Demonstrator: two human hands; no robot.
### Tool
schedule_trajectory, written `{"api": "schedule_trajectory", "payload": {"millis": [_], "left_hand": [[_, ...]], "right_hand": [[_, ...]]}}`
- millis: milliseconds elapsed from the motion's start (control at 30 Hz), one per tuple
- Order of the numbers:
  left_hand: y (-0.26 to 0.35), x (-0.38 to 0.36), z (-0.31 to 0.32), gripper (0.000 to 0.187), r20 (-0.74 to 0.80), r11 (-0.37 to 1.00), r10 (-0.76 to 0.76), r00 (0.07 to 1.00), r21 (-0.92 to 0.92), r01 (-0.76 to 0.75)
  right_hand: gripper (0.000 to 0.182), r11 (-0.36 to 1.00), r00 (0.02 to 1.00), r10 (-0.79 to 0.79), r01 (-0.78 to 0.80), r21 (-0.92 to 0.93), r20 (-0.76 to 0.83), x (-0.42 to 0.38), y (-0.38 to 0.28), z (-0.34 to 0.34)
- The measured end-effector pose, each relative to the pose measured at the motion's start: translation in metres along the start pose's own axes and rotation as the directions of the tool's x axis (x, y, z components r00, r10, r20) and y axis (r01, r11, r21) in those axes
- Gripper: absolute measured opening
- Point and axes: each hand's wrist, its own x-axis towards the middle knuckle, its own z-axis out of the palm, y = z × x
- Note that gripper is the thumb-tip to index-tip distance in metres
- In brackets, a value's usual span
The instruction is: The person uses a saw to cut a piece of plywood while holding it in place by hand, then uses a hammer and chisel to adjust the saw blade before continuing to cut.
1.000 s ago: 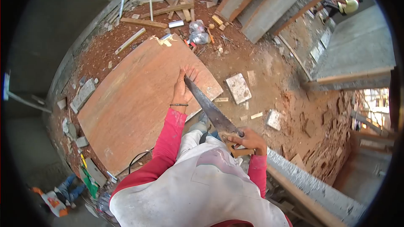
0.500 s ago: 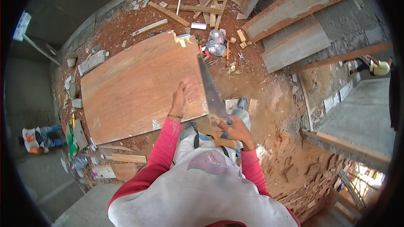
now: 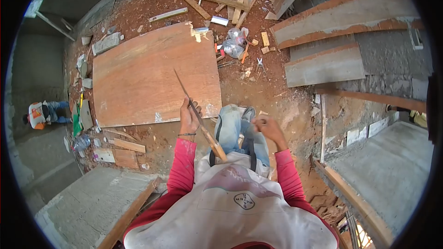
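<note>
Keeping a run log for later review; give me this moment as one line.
left hand: holding saw by blade | right hand: off saw, blurred | wooden board: lying ahead

Two hands (image 3: 188, 117) (and one saw (image 3: 206, 133))

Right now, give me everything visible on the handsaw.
The handsaw has a dark, metal-looking blade, seen nearly edge-on and tapering to a narrow tip, and a light brown, wooden-looking handle. The left hand holds it by the blade, near the handle; the right hand is off it. It slants, tip away over the brown sheet in this view, handle toward the white shirt front. Contact with either can't be told, nor can the state of the teeth.
</note>
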Motion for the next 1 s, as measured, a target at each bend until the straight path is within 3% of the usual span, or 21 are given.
{"api": "schedule_trajectory", "payload": {"millis": [67, 133, 267, 333, 367, 467, 533, 567, 733, 833, 867, 933, 1000], "left_hand": [[-0.001, 0.001, -0.004, 0.027, -0.033, 0.999, 0.005, 0.999, -0.045, -0.006], [-0.01, 0.009, -0.013, 0.027, -0.024, 0.991, 0.047, 0.999, -0.122, -0.049], [-0.029, 0.032, -0.001, 0.029, -0.111, 0.989, 0.025, 0.994, -0.142, -0.041], [-0.036, 0.048, 0.009, 0.025, -0.06, 0.974, -0.027, 0.998, -0.225, 0.013], [-0.04, 0.058, 0.015, 0.025, -0.046, 0.977, -0.046, 0.998, -0.212, 0.035], [-0.042, 0.099, 0.044, 0.025, -0.021, 0.979, -0.064, 0.998, -0.194, 0.059], [-0.046, 0.125, 0.057, 0.025, 0.025, 0.986, -0.092, 0.995, -0.14, 0.095], [-0.048, 0.137, 0.067, 0.025, -0.016, 0.99, -0.091, 0.996, -0.108, 0.089], [-0.063, 0.212, 0.085, 0.028, -0.024, 0.996, -0.057, 0.998, -0.07, 0.055], [-0.086, 0.277, 0.065, 0.025, 0.067, 0.986, 0.01, 0.998, -0.165, 0.002], [-0.097, 0.307, 0.057, 0.025, 0.068, 0.986, 0.015, 0.998, -0.169, -0.003], [-0.119, 0.36, 0.035, 0.024, 0.131, 0.971, 0.1, 0.986, -0.228, -0.068], [-0.139, 0.404, 0.013, 0.023, 0.095, 0.967, 0.139, 0.986, -0.228, -0.114]], "right_hand": [[0.029, 0.982, 0.981, 0.178, -0.183, -0.055, -0.082, 0.021, 0.04, -0.034], [0.032, 0.951, 0.959, 0.219, -0.251, -0.18, -0.181, 0.044, 0.114, -0.064], [0.033, 0.956, 0.947, 0.173, -0.228, -0.183, -0.271, 0.054, 0.157, -0.096], [0.03, 0.92, 0.872, 0.391, -0.381, 0.092, -0.296, 0.052, 0.158, -0.102], [0.03, 0.914, 0.868, 0.404, -0.396, 0.087, -0.288, 0.057, 0.159, -0.103], [0.026, 0.908, 0.871, 0.419, -0.391, 0.154, -0.258, 0.098, 0.177, -0.105], [0.024, 0.944, 0.912, 0.325, -0.33, 0.023, -0.25, 0.132, 0.187, -0.097], [0.021, 0.935, 0.907, 0.35, -0.324, 0.145, -0.233, 0.151, 0.19, -0.092], [0.021, 0.924, 0.915, 0.356, -0.316, 0.214, -0.187, 0.272, 0.174, -0.062], [0.028, 0.895, 0.917, 0.361, -0.29, 0.339, -0.169, 0.358, 0.213, -0.04], [0.028, 0.898, 0.919, 0.356, -0.286, 0.335, -0.168, 0.39, 0.235, -0.043], [0.023, 0.967, 0.944, 0.228, -0.249, -0.061, -0.236, 0.44, 0.277, -0.04], [0.022, 0.975, 0.955, 0.18, -0.205, -0.085, -0.237, 0.473, 0.285, -0.035]]}}
